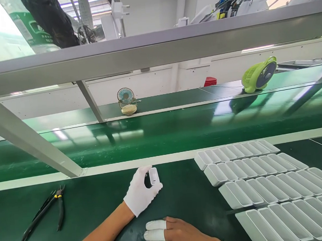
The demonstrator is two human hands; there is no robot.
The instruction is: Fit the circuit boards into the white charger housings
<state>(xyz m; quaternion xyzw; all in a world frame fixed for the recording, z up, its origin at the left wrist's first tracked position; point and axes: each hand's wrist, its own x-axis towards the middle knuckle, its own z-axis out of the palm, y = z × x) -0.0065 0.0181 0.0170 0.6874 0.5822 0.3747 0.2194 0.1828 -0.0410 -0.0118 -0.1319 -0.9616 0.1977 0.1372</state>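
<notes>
My left hand [141, 192], in a white glove, has its thumb and fingers closed around the two ends of a small white rectangular plastic box [154, 176]. This box rests on or just above the dark green worktable [100, 197], with its hollow side facing me. Lower down, my right hand [181, 233] lies flat with white covers on its fingers, which are stretched out to the left. Nothing shows in that hand, and its lower part is cut off by the frame edge. To the right stand several rows of similar white open boxes [259, 180], packed side by side.
Black-handled pliers [59, 203] lie at the left of the table. A pale rail [141, 161] borders a shiny green conveyor belt [161, 129]. Beyond it stand a small round fan [126, 97] and a lime-green fan [252, 76]. A grey shelf beam [156, 50] crosses overhead.
</notes>
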